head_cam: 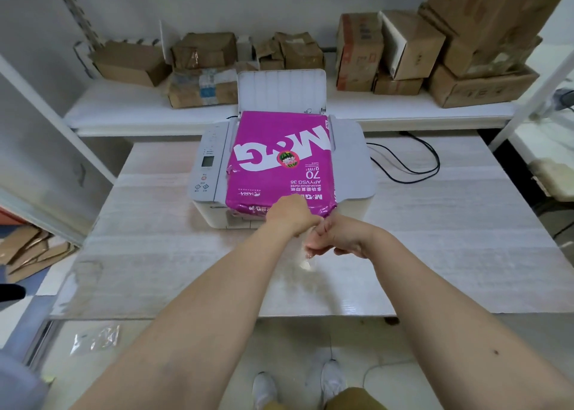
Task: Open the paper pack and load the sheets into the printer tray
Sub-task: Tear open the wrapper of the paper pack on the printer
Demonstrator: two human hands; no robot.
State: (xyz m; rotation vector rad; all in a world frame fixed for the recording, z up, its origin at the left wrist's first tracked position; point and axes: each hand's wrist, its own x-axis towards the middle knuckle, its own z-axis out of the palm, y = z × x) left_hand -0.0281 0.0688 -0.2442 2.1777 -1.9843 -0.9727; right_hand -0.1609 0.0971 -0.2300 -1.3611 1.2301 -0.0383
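Gripping the near edge of the pack (281, 161), my left hand (290, 215) is curled shut on the purple wrapper. My right hand (334, 238) is closed just beside it, pinching something thin and clear; I cannot tell what. I see the pack lying flat on the printer (354, 167), below the raised tray (281, 91). Boxes (403, 46) line the shelf behind.

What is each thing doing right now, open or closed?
Magenta wrapped paper pack: still sealed, lying flat on the printer.
White printer: rear paper tray flipped up, empty.
Left hand: gripping the pack's near edge.
Right hand: fist closed, pulling something clear.
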